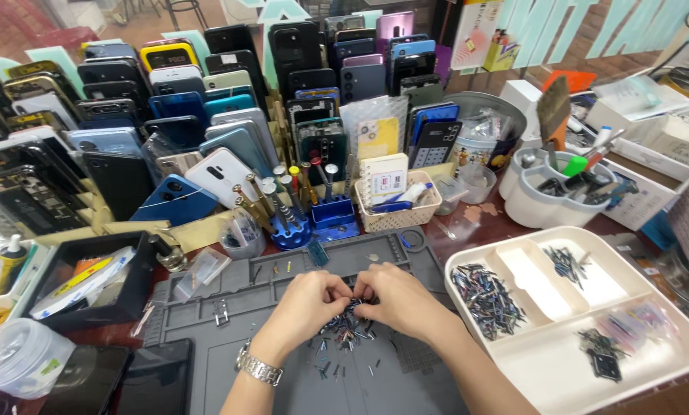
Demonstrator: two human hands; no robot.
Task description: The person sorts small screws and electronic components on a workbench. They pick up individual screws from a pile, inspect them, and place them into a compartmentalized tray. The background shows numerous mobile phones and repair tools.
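Both hands meet over the grey work mat: the left hand and right hand curl fingertips-together, pinching into a heap of small dark metal bits scattered mid-mat; exactly what they pinch is hidden beneath the fingers, while more bits fill the white divided tray alongside

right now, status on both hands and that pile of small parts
Left hand and right hand together, fingertips pinching at pile of small parts on grey mat. White divided tray to the right, nothing blocking.
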